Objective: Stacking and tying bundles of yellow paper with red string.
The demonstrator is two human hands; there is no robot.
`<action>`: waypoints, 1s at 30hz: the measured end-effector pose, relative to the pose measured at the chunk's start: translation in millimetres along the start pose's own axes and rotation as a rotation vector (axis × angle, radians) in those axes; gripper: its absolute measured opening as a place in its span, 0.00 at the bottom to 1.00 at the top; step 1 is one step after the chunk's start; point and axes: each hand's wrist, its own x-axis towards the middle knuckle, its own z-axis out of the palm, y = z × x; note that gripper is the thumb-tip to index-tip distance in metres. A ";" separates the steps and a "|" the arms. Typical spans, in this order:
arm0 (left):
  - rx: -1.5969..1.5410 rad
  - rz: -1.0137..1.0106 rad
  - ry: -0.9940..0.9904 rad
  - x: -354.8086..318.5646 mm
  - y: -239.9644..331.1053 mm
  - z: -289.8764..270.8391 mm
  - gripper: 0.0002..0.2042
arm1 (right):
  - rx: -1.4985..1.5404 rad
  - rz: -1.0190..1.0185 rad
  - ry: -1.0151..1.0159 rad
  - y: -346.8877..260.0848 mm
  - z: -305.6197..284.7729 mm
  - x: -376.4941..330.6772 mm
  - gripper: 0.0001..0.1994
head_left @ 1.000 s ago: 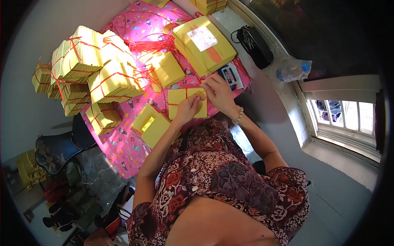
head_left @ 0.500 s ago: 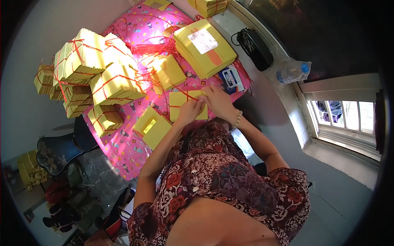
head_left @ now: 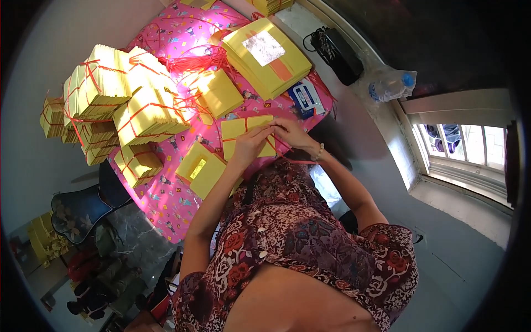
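Close in front of me a small bundle of yellow paper pieces (head_left: 233, 130) lies on the pink cloth, crossed by thin red string (head_left: 247, 123). My left hand (head_left: 252, 145) lies over its near part, fingers bent together toward its right edge. There my right hand (head_left: 294, 135), with a beaded bracelet at the wrist, pinches the string; the fingertips of both hands meet. A loose end of string hangs below my right hand toward my lap. The exact grip of the left fingertips is partly hidden. A second yellow stack with a cut-out window (head_left: 213, 180) lies left of my left hand.
Tied yellow bundles (head_left: 149, 119) are piled at the left. Farther off lie loose red strings (head_left: 204, 60), a yellow block (head_left: 220, 95), a large yellow stack (head_left: 276, 61) and a blue-and-white packet (head_left: 306, 99). A black box (head_left: 338, 55) and plastic bottle (head_left: 394, 86) stand on the right ledge.
My right hand has drawn back from the bundle's far edge to the left fingertips. The string now trails down toward my lap. The whole view has shifted slightly.
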 end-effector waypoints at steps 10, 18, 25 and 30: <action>-0.115 -0.081 0.123 -14.9 -10.3 3.5 0.10 | -0.288 -0.261 0.001 -26.5 -15.3 4.9 0.08; -0.093 -0.002 0.137 -11.2 -9.9 5.5 0.10 | -0.192 -0.118 -0.178 -13.0 -12.6 13.0 0.09; -0.146 -0.038 0.156 -15.0 -9.0 4.0 0.10 | -0.698 -0.263 -0.149 -58.4 -15.5 10.7 0.09; -0.204 -0.118 0.146 -22.5 -5.2 -2.6 0.09 | -0.787 -0.377 -0.093 -40.0 -29.4 -1.6 0.11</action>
